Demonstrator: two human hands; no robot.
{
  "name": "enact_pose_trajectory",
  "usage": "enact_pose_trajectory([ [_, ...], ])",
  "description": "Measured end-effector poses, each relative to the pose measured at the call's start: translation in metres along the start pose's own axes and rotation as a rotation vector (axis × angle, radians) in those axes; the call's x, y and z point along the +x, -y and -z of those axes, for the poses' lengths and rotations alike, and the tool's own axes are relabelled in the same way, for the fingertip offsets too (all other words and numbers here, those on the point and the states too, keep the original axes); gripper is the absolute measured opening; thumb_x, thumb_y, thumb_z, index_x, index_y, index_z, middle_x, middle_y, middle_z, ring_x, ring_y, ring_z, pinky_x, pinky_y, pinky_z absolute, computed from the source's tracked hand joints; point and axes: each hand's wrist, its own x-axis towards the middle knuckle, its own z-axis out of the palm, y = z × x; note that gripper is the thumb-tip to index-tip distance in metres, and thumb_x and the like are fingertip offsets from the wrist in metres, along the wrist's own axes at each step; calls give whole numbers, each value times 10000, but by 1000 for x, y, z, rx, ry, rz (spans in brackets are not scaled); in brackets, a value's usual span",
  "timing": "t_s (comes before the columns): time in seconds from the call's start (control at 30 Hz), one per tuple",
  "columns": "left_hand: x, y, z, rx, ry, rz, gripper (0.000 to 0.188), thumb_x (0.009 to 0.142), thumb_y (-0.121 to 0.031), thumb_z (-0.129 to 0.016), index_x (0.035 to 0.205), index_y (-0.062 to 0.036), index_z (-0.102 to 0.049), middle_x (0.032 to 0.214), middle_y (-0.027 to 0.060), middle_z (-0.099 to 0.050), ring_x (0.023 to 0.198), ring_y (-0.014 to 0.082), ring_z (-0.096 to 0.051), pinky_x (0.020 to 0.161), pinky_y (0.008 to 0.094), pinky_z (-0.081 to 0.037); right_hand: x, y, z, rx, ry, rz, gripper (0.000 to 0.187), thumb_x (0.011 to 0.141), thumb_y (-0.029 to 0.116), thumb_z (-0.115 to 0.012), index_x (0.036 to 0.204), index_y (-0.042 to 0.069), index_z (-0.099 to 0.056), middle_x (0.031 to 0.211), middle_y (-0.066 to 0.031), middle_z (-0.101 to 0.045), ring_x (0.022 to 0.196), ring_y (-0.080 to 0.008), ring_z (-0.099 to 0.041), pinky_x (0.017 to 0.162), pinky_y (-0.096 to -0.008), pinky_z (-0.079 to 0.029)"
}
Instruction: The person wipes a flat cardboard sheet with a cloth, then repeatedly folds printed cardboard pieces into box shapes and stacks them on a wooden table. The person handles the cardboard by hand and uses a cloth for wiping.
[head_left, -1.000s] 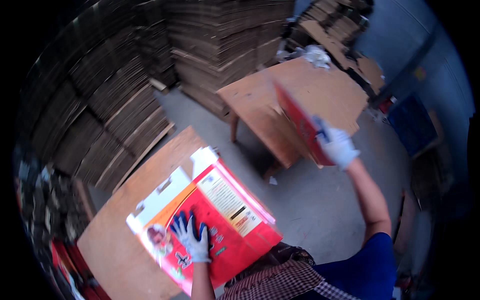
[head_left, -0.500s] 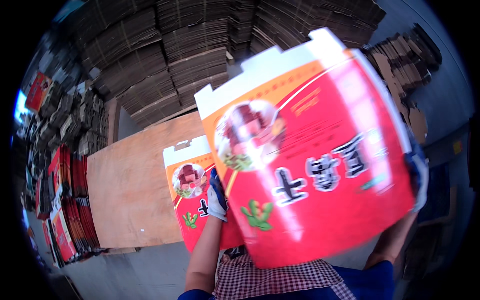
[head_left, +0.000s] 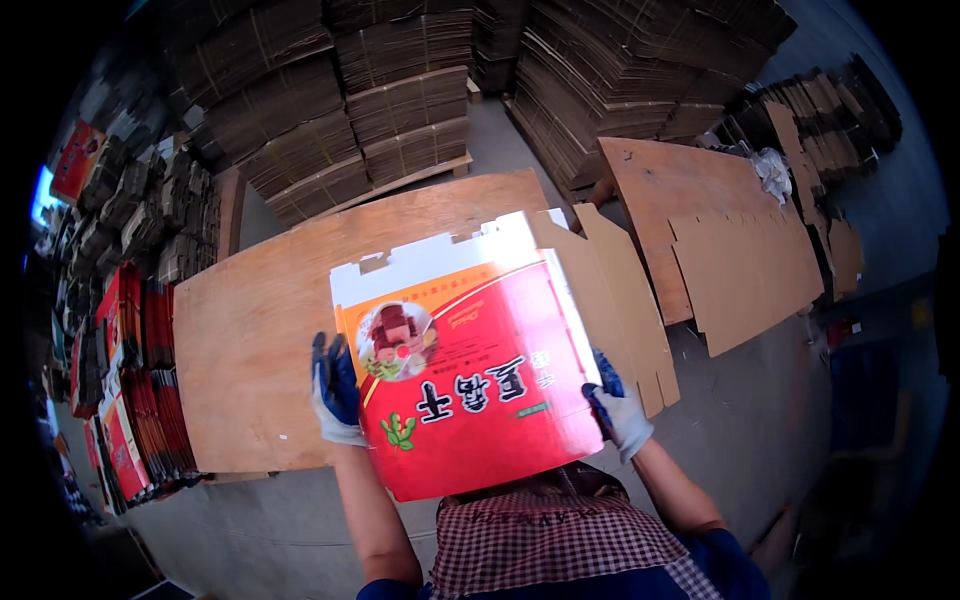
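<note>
A flattened red carton [head_left: 500, 430] with an orange band, a round food picture and white tabs lies in front of me, over the near right part of the wooden tabletop [head_left: 250, 330]. My left hand [head_left: 338, 392], in a white glove with a dark blue palm, stands at its left edge with fingers stretched upward and apart. At the right edge, my right hand [head_left: 620, 410] in a matching glove grips the carton, thumb over its face. The fingers behind that edge are partly hidden. Whether more cartons lie underneath cannot be seen.
Plain brown cardboard sheets [head_left: 610, 290] lie right of the carton. A second wooden board [head_left: 650, 190] holds another brown sheet [head_left: 750, 270] and a crumpled white bag [head_left: 772, 172]. Tall cardboard stacks [head_left: 410, 110] stand behind. Folded red cartons [head_left: 150, 430] are stacked at the left.
The raised red carton has come down and lies flat, no longer covering the brown sheets and second board. My left hand has moved left to its edge; my right hand has come lower and inward.
</note>
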Motion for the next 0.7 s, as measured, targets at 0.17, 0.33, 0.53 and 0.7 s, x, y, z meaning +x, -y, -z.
enact_pose_trajectory([
  [0.17, 9, 11, -71, 1277, 62, -406, 460, 957, -102, -574, 1399, 20, -536, 1427, 163, -574, 1374, 306, -464, 1159, 407, -348, -18, 8, -26, -430, -82, -99, 634, 945, 77, -634, 1534, 62, -400, 1503, -134, -500, 1373, -206, -474, 1123, -312, -362],
  [0.33, -17, 85, -183, 1706, 492, -354, 624, 883, -411, -670, 1455, -195, -540, 1652, 111, -271, 1529, 420, -156, 1230, 610, -62, -6, 38, 9, -924, -194, 289, 441, 885, 256, -704, 1304, 126, -657, 1140, -186, -710, 1013, -360, -693, 898, -409, -544],
  [0.53, -24, 115, -196, 1830, 499, -337, 647, 906, -527, -619, 1472, -225, -532, 1661, 119, -239, 1542, 415, -95, 1231, 615, -24, 53, 63, 114, -945, -562, 94, 399, 966, 240, -651, 1314, 45, -648, 1211, -176, -705, 1095, -311, -687, 970, -365, -520],
  [0.7, -21, 112, -188, 1844, 476, -342, 654, 899, -527, -626, 1473, -230, -532, 1661, 124, -237, 1542, 414, -98, 1228, 618, -28, 51, 120, 101, -312, -141, 83, 335, 1024, 216, -577, 1249, -6, -685, 1090, -93, -742, 919, -150, -699, 847, -286, -555],
])
